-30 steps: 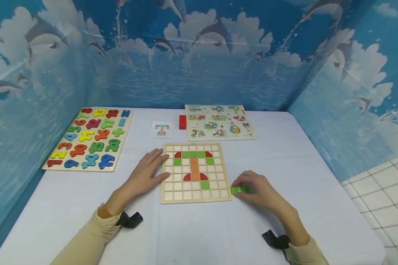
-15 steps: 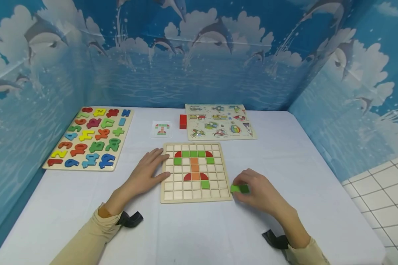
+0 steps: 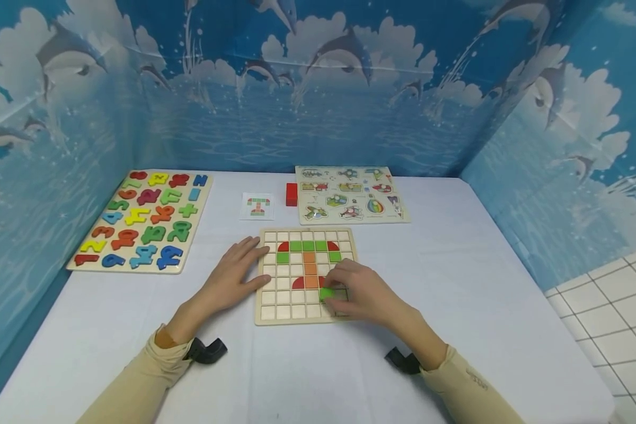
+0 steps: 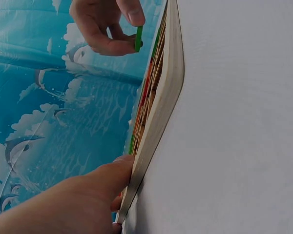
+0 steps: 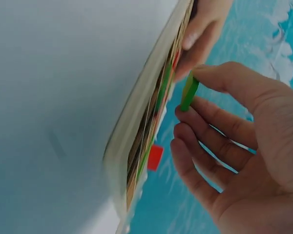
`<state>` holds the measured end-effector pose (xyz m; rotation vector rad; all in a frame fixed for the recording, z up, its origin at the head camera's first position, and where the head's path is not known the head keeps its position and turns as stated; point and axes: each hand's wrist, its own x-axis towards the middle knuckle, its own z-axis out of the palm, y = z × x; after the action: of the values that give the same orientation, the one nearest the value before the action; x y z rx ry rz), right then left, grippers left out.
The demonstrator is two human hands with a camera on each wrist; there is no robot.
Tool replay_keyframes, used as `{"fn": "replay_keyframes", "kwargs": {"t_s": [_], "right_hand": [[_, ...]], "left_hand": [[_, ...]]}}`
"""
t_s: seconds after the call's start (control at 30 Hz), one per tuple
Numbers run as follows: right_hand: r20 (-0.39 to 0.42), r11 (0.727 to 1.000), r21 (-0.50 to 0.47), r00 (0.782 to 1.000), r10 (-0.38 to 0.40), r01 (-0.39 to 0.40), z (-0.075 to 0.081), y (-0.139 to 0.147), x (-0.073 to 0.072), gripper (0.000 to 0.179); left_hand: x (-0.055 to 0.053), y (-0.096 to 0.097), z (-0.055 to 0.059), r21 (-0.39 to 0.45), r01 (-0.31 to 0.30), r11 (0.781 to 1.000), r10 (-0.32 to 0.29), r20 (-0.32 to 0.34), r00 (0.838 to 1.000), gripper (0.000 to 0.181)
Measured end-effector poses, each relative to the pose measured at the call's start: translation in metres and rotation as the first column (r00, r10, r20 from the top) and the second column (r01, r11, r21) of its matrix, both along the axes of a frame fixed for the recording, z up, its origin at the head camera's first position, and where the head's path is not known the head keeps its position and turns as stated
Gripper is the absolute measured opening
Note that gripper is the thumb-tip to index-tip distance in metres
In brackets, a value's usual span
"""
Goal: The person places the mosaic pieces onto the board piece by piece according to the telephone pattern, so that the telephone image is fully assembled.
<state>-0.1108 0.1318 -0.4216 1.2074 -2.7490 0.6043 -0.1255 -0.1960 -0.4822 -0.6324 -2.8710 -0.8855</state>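
My right hand (image 3: 364, 294) is over the lower right part of a wooden grid board (image 3: 283, 297). It pinches a green square tile (image 5: 188, 91) between thumb and fingertips; in the right wrist view the tile is apart from the board, its other fingers loosely bent. My left hand (image 3: 235, 274) rests at the board's left edge, thumb and fingertips on the rim, fingers spread. Set in the grid are green tiles (image 3: 308, 245), red quarter-round tiles (image 3: 298, 284) and a column of orange tiles (image 3: 310, 269). The right hand hides some lower right cells.
Behind the board lie a small pattern card (image 3: 257, 206), a red block (image 3: 291, 194) and a picture puzzle board (image 3: 352, 203). A number puzzle board (image 3: 138, 224) lies at the left. A dolphin-print curtain (image 3: 307, 135) stands behind the white-covered table (image 3: 307, 377).
My right hand has picked up green from the table right of the board and moved left over the grid with a green tile. The left hand has stayed at the board's edge.
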Motion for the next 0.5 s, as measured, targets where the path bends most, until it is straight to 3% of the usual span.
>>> {"fn": "replay_keyframes", "kwargs": {"t_s": [0.23,0.5], "right_hand": [[-0.038,0.998,0.017,0.997,0.060,-0.059,-0.005,-0.023,-0.003,0.015],[-0.025,1.000,-0.010,1.000,0.006,-0.006,-0.012,-0.021,-0.003,0.022]], "left_hand": [[0.001,0.001,0.001,-0.003,-0.005,1.000,0.005,0.005,1.000,0.067],[0.000,0.001,0.000,-0.009,-0.004,1.000,0.004,0.006,1.000,0.067]]}}
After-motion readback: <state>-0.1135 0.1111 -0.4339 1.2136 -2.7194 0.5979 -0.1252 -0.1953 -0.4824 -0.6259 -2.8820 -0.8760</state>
